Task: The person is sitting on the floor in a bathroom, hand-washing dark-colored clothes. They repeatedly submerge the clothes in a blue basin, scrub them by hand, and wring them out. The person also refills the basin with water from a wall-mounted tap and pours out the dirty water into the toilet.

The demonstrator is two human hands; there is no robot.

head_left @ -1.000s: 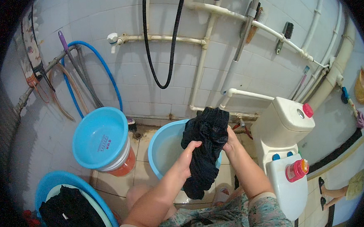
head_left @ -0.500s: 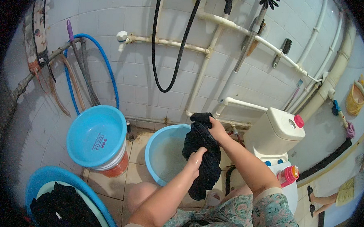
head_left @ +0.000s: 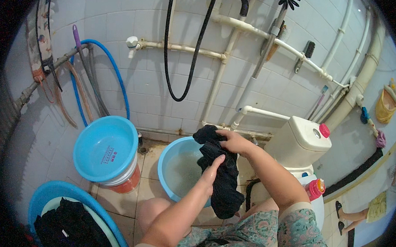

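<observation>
A black garment point(head_left: 222, 180) hangs bunched between my hands, its exact kind hidden by the folds. My left hand point(head_left: 211, 172) is closed on its middle, the thumb lying on top. Higher up, my right hand point(head_left: 233, 142) grips the upper part with fingers curled over the cloth. The garment overlaps the right side of a light blue basin point(head_left: 163, 169) on the floor, which holds cloudy water point(head_left: 182, 175). Its lower end dangles outside the basin, in front of my knees.
An empty blue basin point(head_left: 104, 143) sits on a bucket point(head_left: 127, 181) at the left. Nearer stands a larger blue tub point(head_left: 42, 196) with black clothing point(head_left: 74, 230) inside. At the right are a toilet point(head_left: 302, 141) and a pink-red bottle point(head_left: 315, 190). Another person's legs point(head_left: 354, 216) show at far right.
The garment's upper end has dropped from a raised fold and now droops to the left. My right hand has turned over it and shifted slightly down; the lower end swung right.
</observation>
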